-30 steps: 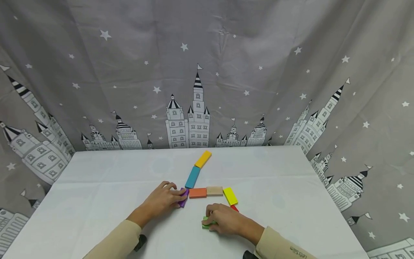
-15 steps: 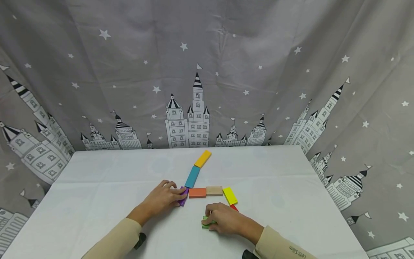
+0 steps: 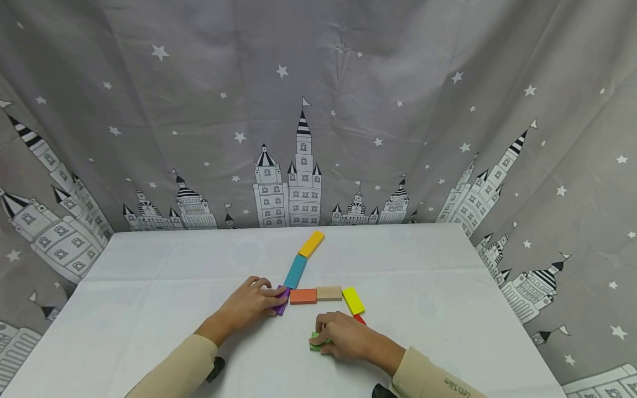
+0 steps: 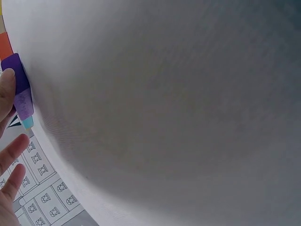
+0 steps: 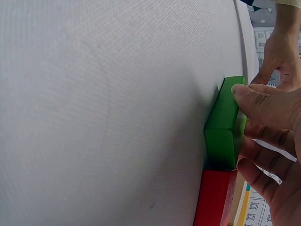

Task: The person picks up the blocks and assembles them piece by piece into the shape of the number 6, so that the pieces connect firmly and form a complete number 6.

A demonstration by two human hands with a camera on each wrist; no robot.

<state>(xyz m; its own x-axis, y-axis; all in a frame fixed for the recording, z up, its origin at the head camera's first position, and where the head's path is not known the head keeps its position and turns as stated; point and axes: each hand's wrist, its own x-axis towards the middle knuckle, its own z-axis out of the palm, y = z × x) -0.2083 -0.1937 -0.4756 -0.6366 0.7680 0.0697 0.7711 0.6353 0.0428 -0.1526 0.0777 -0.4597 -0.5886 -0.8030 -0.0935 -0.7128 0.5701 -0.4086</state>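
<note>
My left hand [image 3: 252,303] pinches a purple block [image 3: 282,305] that lies tilted on the table, its upper end at the lower end of a blue block [image 3: 296,272]. In the left wrist view the thumb presses the side of the purple block [image 4: 15,75]. A green block [image 5: 224,115] is held between the thumb and fingers of my right hand [image 3: 343,336]. Its end meets a red block [image 5: 215,197] in the right wrist view. From the head, the right hand hides most of the red block [image 3: 359,319] and part of the green block [image 3: 315,341].
Beyond the blue block lies an amber block [image 3: 311,244]. An orange block [image 3: 303,297], a plain wooden block [image 3: 329,293] and a yellow block [image 3: 353,301] run rightward from the purple one. A white cloth [image 3: 438,265] covers the table; a grey castle-print curtain [image 3: 199,110] hangs behind.
The purple block has slid slightly away from me, closer to the blue block, along with my left hand. My right hand and the green block stay almost still.
</note>
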